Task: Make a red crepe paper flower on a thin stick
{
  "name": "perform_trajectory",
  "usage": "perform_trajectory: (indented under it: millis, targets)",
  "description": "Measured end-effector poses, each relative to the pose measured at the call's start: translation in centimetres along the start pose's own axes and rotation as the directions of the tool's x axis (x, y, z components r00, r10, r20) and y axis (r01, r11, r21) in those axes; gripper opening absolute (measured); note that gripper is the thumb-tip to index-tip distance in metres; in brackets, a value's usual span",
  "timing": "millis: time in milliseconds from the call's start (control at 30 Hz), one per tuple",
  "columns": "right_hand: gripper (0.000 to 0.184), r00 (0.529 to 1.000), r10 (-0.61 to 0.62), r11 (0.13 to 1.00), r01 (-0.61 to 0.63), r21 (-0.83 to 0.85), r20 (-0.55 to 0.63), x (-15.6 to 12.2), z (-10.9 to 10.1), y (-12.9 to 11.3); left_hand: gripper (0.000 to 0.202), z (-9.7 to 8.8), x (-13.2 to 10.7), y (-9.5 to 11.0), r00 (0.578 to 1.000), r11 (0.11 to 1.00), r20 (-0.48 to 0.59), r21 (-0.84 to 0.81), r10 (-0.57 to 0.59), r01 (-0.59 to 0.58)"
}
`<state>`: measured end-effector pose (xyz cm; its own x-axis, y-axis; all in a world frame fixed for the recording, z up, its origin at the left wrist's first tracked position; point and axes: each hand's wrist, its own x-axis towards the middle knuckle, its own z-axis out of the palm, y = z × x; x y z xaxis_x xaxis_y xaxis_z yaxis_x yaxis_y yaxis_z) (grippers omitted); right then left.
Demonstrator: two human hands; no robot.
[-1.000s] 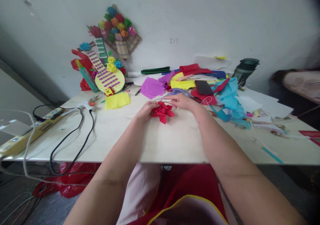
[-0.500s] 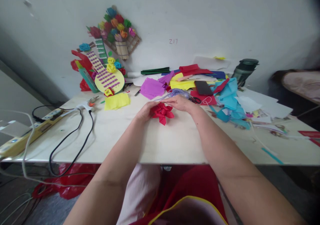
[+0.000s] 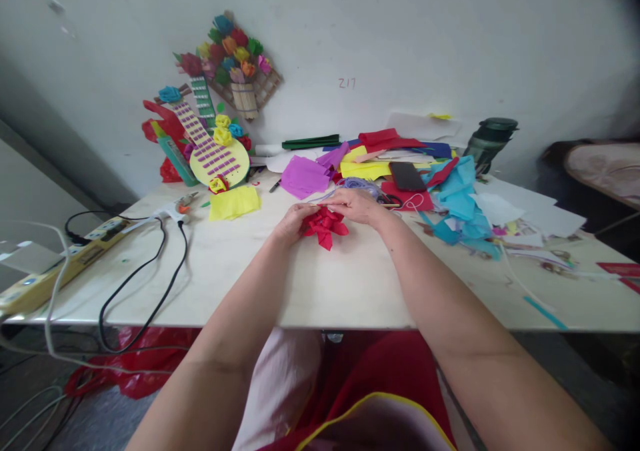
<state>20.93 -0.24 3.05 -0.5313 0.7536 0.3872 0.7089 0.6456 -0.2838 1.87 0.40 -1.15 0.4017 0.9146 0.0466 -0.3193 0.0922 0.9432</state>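
Far left, a long cream-yellow plastic power strip (image 3: 65, 264) lies along the table's edge, a black looping cable (image 3: 175, 264) curving beside it. Next comes a leaning teal tube with a yellow-green tip (image 3: 177, 161), then a cream guitar-shaped panel striped with purple (image 3: 223, 161), dressed with paper roses. Above, against the wall, there's a bouquet of many-coloured paper flowers (image 3: 233, 54); below, a flat yellow crinkled sheet (image 3: 235, 203).

Now the centre! The left hand (image 3: 294, 224) has its fingers pinched on the left side of a red pointed-petal paper flower (image 3: 326, 227), which sits low over the pale table (image 3: 350, 291), between the two hands. Behind it, a stack of purple sheets (image 3: 304, 176). And the right hand (image 3: 356, 206) arches in from the right, fingertips together at the flower's back edge; whether they grip it, I can't tell. A thin tan stick (image 3: 392, 205) pokes out on that hand's far side.

Further right: a dark phone (image 3: 407, 175), crumpled turquoise paper (image 3: 460, 201), and a dark green bottle (image 3: 493, 137) standing tilted in view.
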Motion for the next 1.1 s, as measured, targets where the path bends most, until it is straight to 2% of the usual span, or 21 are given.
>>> perform_trajectory:
  millis: [200,367,733,1100]
  targets:
    - [0.027,0.996,0.048,0.997,-0.044,0.059,-0.077,0.4,0.5,-0.4,0.018,0.2,0.1,-0.1,1.0,1.0,-0.002,0.01,0.005,-0.005]
    - [0.024,0.993,0.081,0.994,-0.074,0.078,-0.09,0.6,0.7,-0.4,0.021,0.3,0.1,-0.1,1.0,1.0,-0.004,0.017,-0.009,0.009]
    - [0.018,0.986,0.045,0.993,-0.026,0.116,-0.159,0.8,1.1,-0.3,0.018,0.3,0.1,-0.1,1.0,1.0,0.018,0.005,0.008,-0.008]
    - [0.015,0.982,0.04,0.969,0.006,0.245,-0.182,0.8,1.3,-0.3,0.016,0.2,0.2,-0.2,1.0,1.0,0.02,0.004,0.004,-0.004]
